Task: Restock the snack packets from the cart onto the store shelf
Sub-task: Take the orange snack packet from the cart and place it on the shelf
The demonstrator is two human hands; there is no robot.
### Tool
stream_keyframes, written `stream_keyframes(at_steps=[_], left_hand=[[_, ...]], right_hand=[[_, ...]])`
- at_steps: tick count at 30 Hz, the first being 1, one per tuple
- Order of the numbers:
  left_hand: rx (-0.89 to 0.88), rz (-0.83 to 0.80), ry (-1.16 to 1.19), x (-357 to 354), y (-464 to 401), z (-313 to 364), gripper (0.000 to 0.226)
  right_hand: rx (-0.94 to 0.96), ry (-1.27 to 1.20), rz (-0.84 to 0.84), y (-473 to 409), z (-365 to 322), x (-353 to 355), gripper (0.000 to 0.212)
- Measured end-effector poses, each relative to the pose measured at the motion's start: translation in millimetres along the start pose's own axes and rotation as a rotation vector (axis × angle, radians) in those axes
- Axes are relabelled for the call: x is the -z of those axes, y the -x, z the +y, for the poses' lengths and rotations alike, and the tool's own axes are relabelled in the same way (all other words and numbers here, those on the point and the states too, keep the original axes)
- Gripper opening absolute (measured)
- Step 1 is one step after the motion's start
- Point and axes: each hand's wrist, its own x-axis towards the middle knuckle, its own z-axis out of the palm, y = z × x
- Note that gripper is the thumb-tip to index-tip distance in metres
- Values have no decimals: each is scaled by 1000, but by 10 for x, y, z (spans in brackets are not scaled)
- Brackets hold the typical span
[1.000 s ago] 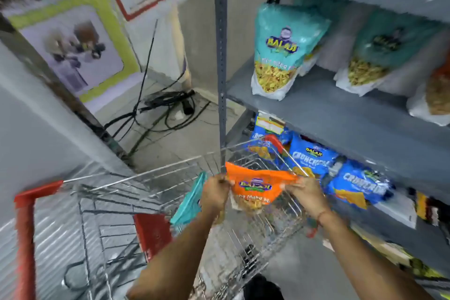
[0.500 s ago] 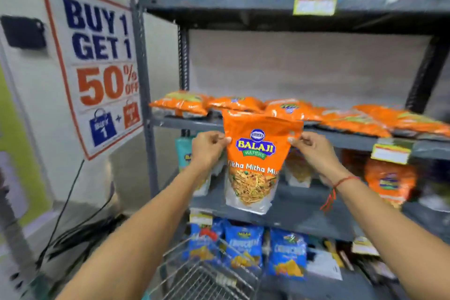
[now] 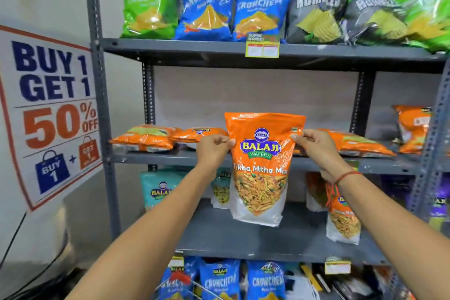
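Your left hand [image 3: 214,148] and right hand [image 3: 314,146] each pinch an upper side edge of the orange snack packet [image 3: 261,168], holding it upright between them, in front of the grey shelf [image 3: 379,165]. Just beyond your hands, more orange packets [image 3: 143,137] lie flat on that shelf. Above them stand green and blue bags [image 3: 207,12].

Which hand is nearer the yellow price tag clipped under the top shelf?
Right. The right hand sits below and slightly right of the yellow price tag; the left hand is lower-left, farther off. Both pinch the orange Tikha Mitha Mix packet.
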Motion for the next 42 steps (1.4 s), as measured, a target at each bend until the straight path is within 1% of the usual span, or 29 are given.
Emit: stream_keyframes(at_steps=[4, 7, 11, 15, 18, 24, 31, 34, 36, 39, 42], left_hand=[[47, -12, -32, -151, 22, -265, 15], [118, -18, -86, -292, 34, -578, 12], [214, -17, -95, -575, 72, -1119, 15], [300, -28, -109, -960, 52, -1613, 18], [344, -23, -112, -1276, -41, -1886, 22], [410, -1, -108, -1835, -327, -2341, 18], [444, 30, -131, -2189, -582, -2716, 23], [447, 24, -138, -2259, -647, -2859, 23], [436, 15, -159, -2283, -674, -2941, 24], [457, 15, -133, -2284, -690, -3019, 24], [527, -5, -57, -2216, -650, -2979, 23]], right_hand=[[-7, 44, 16, 46, 310, 10, 21], [-80, 34, -26, 72, 647, 13, 25], [-171, 47, -59, 59, 1233, 20, 19], [-214, 124, -78, -7, 1850, 68, 23], [-232, 147, -88, -127, 2256, 145, 25], [-286, 217, -93, -450, 2888, 224, 20], [-361, 211, -103, -745, 3393, 241, 21], [-394, 162, -105, -790, 3556, 233, 21], [-408, 95, -111, -768, 3635, 212, 17], [-431, 9, -77, -720, 3685, 157, 11], [-483, -50, -15, -701, 3665, 60, 7]])
